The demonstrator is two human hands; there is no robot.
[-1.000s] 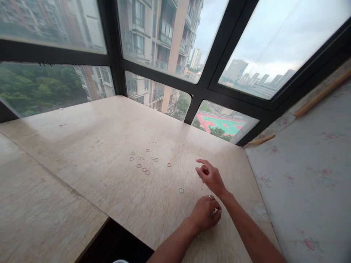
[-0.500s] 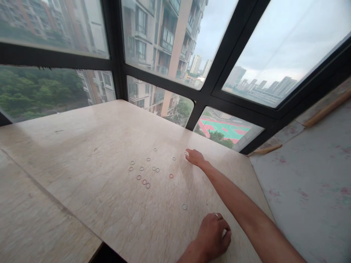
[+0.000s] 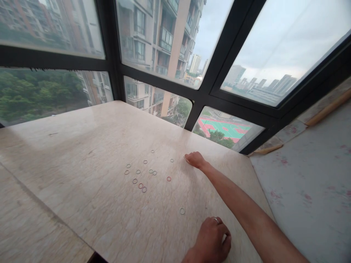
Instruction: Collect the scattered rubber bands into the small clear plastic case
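My right hand (image 3: 194,160) reaches far across the stone surface, with its fingertips pinched on a small thin hair band (image 3: 184,157). My left hand (image 3: 213,237) rests near the front, its fingers curled in; whether anything is inside them I cannot make out. A silver finger ring (image 3: 216,220) is on it. Closest to the left hand lies a pale green hair band (image 3: 182,211). Left of the right hand are a greenish band (image 3: 172,160) and a red band (image 3: 169,179). Several more thin bands lie farther left, among them another red one (image 3: 140,186) touching a purple one (image 3: 144,189).
The marbled stone ledge (image 3: 90,190) has a seam (image 3: 41,199) on its left side. Dark window frames (image 3: 203,95) border its far edges. A wall with flowered paper (image 3: 307,190) stands at the right. A dark gap (image 3: 97,258) shows at the bottom.
My right fingertips have closed on the band that lay beside them. My left hand stays curled in about the same place. The view has shifted slightly.
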